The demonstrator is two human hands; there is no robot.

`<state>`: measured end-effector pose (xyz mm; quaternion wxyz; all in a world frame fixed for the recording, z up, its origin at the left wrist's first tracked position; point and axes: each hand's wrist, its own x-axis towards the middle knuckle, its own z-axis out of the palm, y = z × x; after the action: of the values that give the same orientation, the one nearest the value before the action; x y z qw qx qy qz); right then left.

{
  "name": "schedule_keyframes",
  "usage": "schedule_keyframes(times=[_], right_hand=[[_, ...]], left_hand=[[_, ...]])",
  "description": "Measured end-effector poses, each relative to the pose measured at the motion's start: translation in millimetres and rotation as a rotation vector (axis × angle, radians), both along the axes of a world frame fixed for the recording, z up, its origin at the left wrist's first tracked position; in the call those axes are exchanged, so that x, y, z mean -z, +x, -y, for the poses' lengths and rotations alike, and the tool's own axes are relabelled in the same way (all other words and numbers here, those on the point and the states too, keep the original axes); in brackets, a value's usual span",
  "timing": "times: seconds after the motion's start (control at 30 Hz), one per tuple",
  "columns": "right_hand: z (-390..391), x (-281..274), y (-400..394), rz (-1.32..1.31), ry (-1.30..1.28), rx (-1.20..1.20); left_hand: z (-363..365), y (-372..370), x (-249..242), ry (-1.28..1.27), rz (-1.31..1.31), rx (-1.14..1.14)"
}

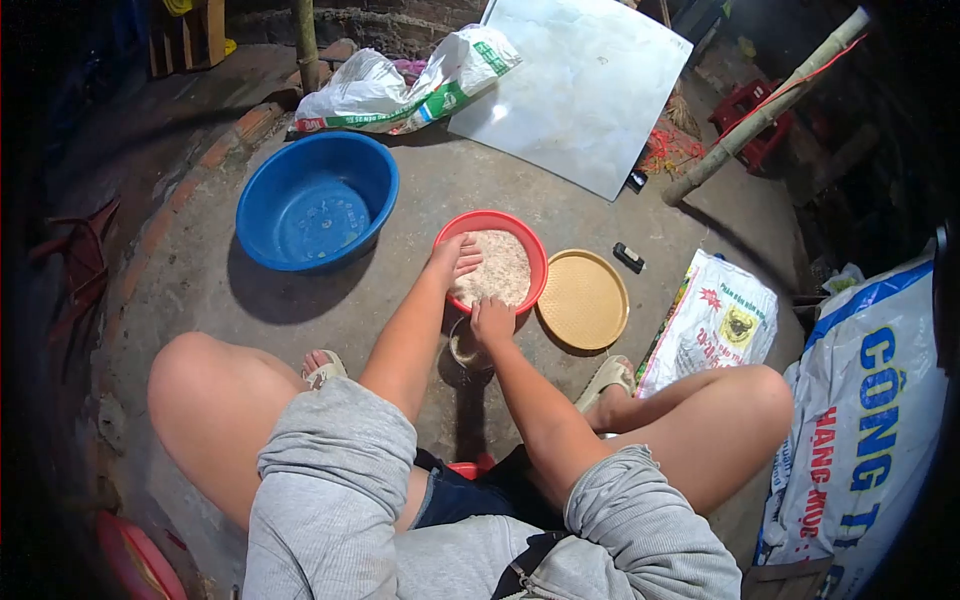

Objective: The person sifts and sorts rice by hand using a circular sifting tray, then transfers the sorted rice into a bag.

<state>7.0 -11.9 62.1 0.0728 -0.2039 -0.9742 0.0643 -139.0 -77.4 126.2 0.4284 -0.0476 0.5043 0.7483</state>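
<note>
A small red basin [541,262] stands on the floor in front of me, filled with pale, husk-flecked grains [503,268]. My left hand [460,258] comes over its left rim, fingers stretched out flat on the grains. At the near rim, my right hand [492,322] has its fingers curled over the edge; the fingertips reach the grains and the thumb is hidden. Just below that hand sits a small round container [465,345], partly covered by it. A round tan tray [585,300] lies close against the basin's right side.
A large blue basin [320,215] stands at the left. Behind are a crumpled white sack [400,95] and a pale flat board [585,85]. Printed sacks [715,325] lie at the right, near a small black object [628,257]. A slanting pole [765,110] rises at the back right.
</note>
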Motion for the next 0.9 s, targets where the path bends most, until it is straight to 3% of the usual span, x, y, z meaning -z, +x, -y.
schedule_keyframes(times=[0.13,0.2,0.27,0.4,0.53,0.73,0.8,0.9], right_hand=[[6.4,-7.8,-3.0,0.122,-0.078,0.031],[-2.6,0.8,5.6,0.049,-0.064,-0.013],[-14.7,3.3,16.2,-0.090,-0.044,-0.226],[-14.3,-0.7,21.6,-0.197,-0.026,-0.285],[-8.6,2.8,18.7,-0.202,-0.027,-0.220],[-4.2,-0.1,11.8,-0.168,-0.070,-0.065],[-8.7,3.0,10.6,-0.274,-0.055,-0.120],[-25.5,1.7,2.8,-0.204,-0.142,-0.171]], left_hand=[[20.5,-0.2,21.7,-0.137,-0.039,-0.099],[19.7,3.9,21.6,-0.177,-0.006,-0.167],[10.9,6.9,22.1,-0.150,0.000,-0.168],[-8.5,28.5,1.4,-0.036,0.022,-0.224],[-23.2,32.4,-3.0,0.007,-0.011,-0.140],[-33.4,35.2,18.6,-0.038,0.068,-0.267],[-43.3,28.7,33.2,-0.031,0.081,-0.241],[-53.9,22.0,45.3,-0.045,0.055,-0.234]])
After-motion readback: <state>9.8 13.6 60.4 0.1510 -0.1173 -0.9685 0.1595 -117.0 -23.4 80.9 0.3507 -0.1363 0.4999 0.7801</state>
